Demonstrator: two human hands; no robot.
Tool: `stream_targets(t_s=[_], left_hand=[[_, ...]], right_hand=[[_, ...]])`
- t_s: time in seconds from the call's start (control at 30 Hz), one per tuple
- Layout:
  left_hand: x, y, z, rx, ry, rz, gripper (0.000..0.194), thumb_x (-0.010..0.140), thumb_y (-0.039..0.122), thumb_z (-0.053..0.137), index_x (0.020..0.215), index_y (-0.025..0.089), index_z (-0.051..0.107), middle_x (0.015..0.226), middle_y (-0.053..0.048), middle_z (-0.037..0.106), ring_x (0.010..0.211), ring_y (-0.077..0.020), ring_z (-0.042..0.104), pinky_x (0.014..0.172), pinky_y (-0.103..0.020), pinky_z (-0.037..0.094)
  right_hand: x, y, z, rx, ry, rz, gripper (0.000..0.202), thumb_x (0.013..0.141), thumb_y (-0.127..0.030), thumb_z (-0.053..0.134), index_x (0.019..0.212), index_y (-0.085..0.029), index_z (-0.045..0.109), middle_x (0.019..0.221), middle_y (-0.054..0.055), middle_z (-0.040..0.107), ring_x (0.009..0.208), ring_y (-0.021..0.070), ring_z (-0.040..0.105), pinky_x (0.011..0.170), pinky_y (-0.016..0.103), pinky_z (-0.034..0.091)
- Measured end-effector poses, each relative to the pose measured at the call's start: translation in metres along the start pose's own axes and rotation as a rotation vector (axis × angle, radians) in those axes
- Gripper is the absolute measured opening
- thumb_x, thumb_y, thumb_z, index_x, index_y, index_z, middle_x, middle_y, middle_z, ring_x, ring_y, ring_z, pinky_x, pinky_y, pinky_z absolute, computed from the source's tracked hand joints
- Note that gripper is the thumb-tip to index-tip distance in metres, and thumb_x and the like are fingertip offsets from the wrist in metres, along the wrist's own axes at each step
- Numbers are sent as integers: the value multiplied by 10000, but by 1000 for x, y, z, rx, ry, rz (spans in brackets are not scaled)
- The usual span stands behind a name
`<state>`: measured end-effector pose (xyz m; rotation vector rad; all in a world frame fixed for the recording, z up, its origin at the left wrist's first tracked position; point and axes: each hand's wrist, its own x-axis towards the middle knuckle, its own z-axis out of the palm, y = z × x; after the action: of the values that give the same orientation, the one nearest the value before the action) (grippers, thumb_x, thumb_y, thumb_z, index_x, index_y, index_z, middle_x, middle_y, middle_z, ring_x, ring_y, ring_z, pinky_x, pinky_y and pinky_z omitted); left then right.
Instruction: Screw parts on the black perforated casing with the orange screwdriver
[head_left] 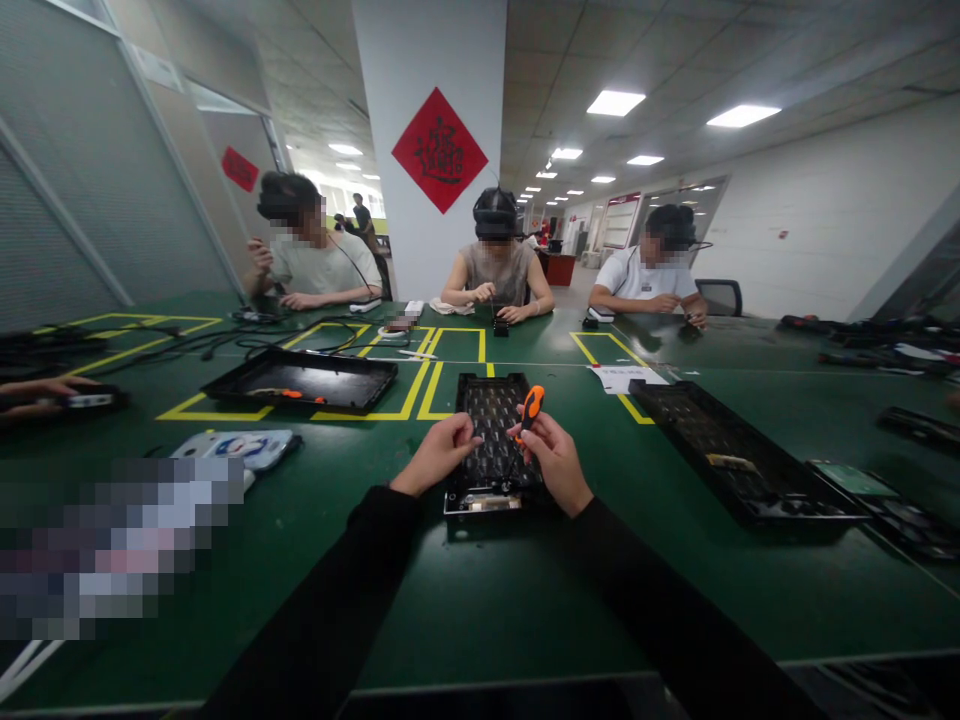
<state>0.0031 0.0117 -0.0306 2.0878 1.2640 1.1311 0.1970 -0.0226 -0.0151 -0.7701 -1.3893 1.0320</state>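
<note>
On the green table in front of me lies a black plastic casing (493, 415) with a ribbed, grid-like inside and a pale metallic strip along its near end. My right hand (559, 462) is closed around an orange and black screwdriver (533, 402), its handle tilted up over the casing's right side. The screwdriver's tip is too small to make out. My left hand (439, 455) is at the casing's left edge, thumb and fingers curled together over it. Whatever is between those fingertips is hidden.
A black tray (300, 385) with orange-handled tools stands back left. Another long black casing (739, 455) lies right, beside a green circuit board (851, 478). A pale patterned item (232, 448) lies left. A co-worker's hand (45, 390) is far left; three people sit opposite.
</note>
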Motion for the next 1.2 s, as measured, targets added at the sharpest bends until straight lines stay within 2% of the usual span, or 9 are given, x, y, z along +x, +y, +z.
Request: stream_targets(t_s=[0.07, 0.13, 0.3, 0.5, 0.83, 1.2], left_hand=[[-3, 14, -3, -115, -264, 82, 119, 721, 264, 607, 765, 159, 571, 704, 8, 549, 641, -111, 484, 612, -224, 383], [-5, 23, -4, -151, -421, 120, 162, 711, 245, 623, 845, 155, 620, 770, -20, 602, 691, -129, 526, 654, -240, 416], [-6, 26, 0, -123, -572, 176, 203, 700, 243, 649, 887, 170, 679, 907, -59, 626, 781, -152, 560, 711, -255, 434], [-5, 25, 3, -118, -564, 151, 167, 688, 238, 662, 841, 181, 698, 882, -54, 624, 781, -154, 563, 720, -254, 429], [-6, 22, 5, -81, -528, 242, 131, 730, 254, 631, 833, 195, 685, 886, -35, 622, 792, -146, 567, 735, -243, 416], [-6, 28, 3, 7, -581, 228, 122, 740, 241, 601, 847, 199, 643, 919, -29, 610, 838, -161, 545, 761, -245, 398]], right_hand=[[-1, -1, 0, -12, 0, -2, 367, 794, -298, 539, 1139, -171, 536, 881, 47, 638, 544, 90, 466, 486, 219, 382], [-1, -2, 0, -13, 4, -7, 357, 795, -296, 538, 1130, -173, 538, 881, 47, 637, 561, 97, 480, 485, 217, 381], [-1, -2, 0, -26, 27, -18, 329, 801, -286, 533, 1112, -177, 541, 872, 42, 630, 548, 93, 468, 493, 218, 385], [-1, -3, 1, -28, 20, -14, 324, 793, -292, 544, 1098, -182, 544, 867, 38, 631, 533, 91, 457, 486, 220, 378], [-2, -1, 1, -34, 22, -33, 301, 788, -294, 562, 1068, -186, 542, 876, 44, 629, 612, 115, 503, 497, 219, 394], [-2, -2, 2, -26, 27, -33, 287, 779, -311, 584, 1033, -189, 531, 888, 51, 632, 706, 142, 548, 500, 215, 403]])
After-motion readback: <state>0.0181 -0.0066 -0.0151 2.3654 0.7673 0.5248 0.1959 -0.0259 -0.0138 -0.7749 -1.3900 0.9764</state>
